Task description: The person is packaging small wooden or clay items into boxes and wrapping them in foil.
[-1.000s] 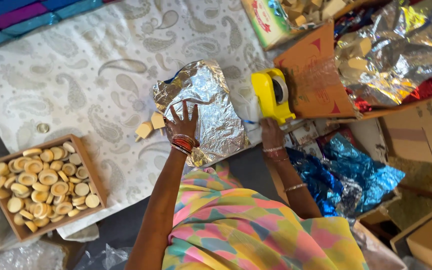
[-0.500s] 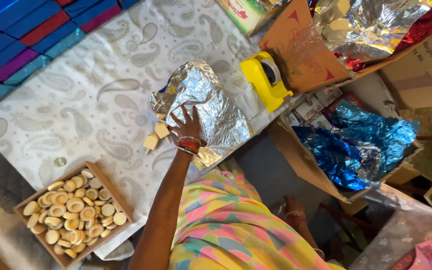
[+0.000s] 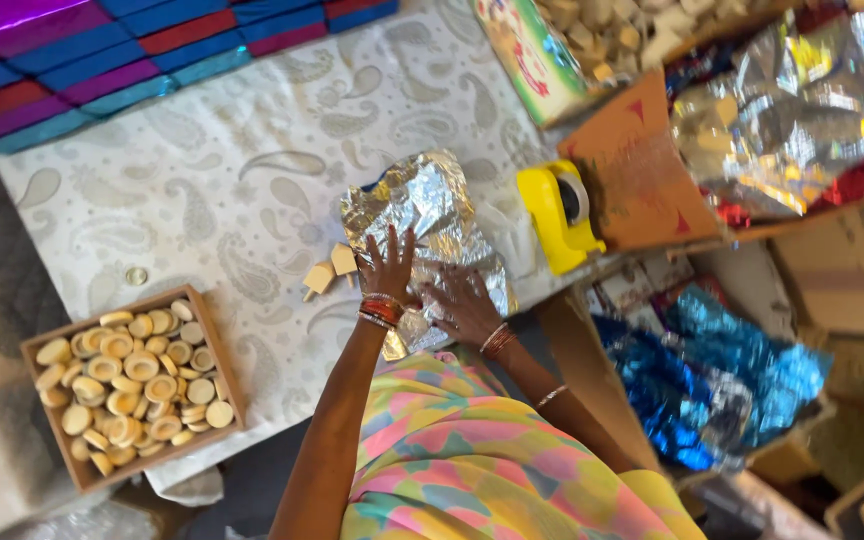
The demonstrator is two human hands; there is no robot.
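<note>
Bright daylight, glare on silver foil (image 3: 430,228), slight motion blur, soft shadows.

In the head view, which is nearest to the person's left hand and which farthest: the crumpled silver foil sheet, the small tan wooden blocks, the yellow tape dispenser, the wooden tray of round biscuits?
From the left hand:
1. Crumpled silver foil sheet, under the fingers.
2. Small tan wooden blocks, just beside the hand, on the tray side.
3. Yellow tape dispenser, beyond the foil, on the other side.
4. Wooden tray of round biscuits, at the cloth's near edge.

Foil sheet (image 3: 432,225) was crinkled, shiny metallic silver. Tabletop (image 3: 202,190) wore matt printed cloth with paisley pattern. Tray (image 3: 214,345) looked plain unfinished wood. Tape dispenser (image 3: 557,215) was smooth glossy yellow plastic. Blue wrappers (image 3: 722,380) were glossy crumpled foil. Carton (image 3: 632,180) was matt cardboard.
</note>
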